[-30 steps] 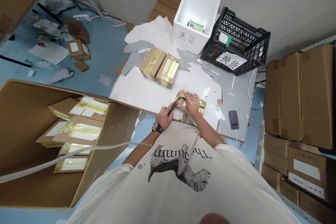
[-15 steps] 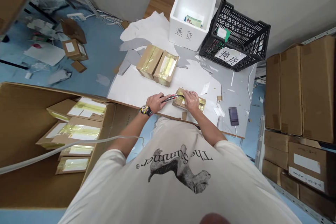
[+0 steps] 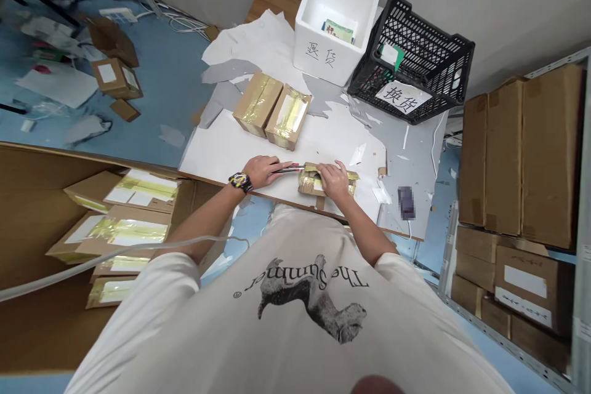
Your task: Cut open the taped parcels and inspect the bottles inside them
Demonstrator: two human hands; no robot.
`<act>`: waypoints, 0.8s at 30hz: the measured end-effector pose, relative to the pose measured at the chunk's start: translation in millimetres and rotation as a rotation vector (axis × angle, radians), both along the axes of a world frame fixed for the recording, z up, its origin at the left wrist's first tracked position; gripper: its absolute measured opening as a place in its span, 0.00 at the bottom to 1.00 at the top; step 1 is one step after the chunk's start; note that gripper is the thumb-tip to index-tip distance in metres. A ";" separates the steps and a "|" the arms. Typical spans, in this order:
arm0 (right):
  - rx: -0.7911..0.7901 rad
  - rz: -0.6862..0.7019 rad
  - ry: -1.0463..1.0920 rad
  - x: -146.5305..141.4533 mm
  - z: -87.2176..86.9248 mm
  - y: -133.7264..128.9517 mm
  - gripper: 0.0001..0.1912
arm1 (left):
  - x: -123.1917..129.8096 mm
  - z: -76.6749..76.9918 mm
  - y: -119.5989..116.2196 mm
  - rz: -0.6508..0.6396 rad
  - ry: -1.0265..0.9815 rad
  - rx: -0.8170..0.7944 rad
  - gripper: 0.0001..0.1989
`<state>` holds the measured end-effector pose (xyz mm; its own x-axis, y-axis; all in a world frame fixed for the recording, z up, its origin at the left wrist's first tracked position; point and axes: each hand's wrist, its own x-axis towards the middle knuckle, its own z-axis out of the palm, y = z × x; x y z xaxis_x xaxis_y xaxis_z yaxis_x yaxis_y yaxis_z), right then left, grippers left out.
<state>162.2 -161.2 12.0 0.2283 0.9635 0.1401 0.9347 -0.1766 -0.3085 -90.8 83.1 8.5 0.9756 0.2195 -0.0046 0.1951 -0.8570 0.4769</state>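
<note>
My left hand (image 3: pixel 261 171), a watch on its wrist, is closed around a slim black-and-red box cutter (image 3: pixel 290 168). Its tip points right, at the left end of a small taped cardboard box (image 3: pixel 306 184) near the table's front edge. My right hand (image 3: pixel 334 180) grips the top of this box, fingers over its upper side. A dark gap shows in the top beside the fingers; what lies inside cannot be made out. Behind, two more taped cardboard boxes, one plain on top (image 3: pixel 258 101) and one with a white label (image 3: pixel 289 117), stand side by side.
A white foam bin (image 3: pixel 323 68) and a black plastic crate (image 3: pixel 415 55) stand at the table's back. A blurred dark device (image 3: pixel 407 203) lies at right. A large carton (image 3: pixel 184 203) with several taped boxes is at left; stacked cartons (image 3: pixel 503 160) fill the right shelf.
My left hand and the box cutter have drawn back left, from over the box to its left end. The gap in the box's top shows more. The view has shifted slightly.
</note>
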 end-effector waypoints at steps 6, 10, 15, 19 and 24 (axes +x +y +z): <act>-0.016 -0.078 0.011 -2.9 14.2 -11.2 0.23 | -67.2 -27.1 -14.7 0.351 0.035 -0.066 0.31; -0.071 -0.128 0.139 -3.9 14.5 -39.6 0.21 | -66.7 -47.5 -40.1 0.728 0.201 -0.128 0.34; 0.052 -0.318 0.269 10.0 14.2 -81.5 0.24 | -26.5 -48.2 -58.5 0.863 0.162 -0.147 0.36; 0.111 -0.851 0.470 28.7 2.3 -96.7 0.36 | 19.3 -30.6 -75.3 0.745 0.044 -0.401 0.35; -0.085 -0.978 0.805 27.7 -17.2 -84.8 0.41 | 72.3 -12.5 -93.2 0.546 0.288 -0.463 0.36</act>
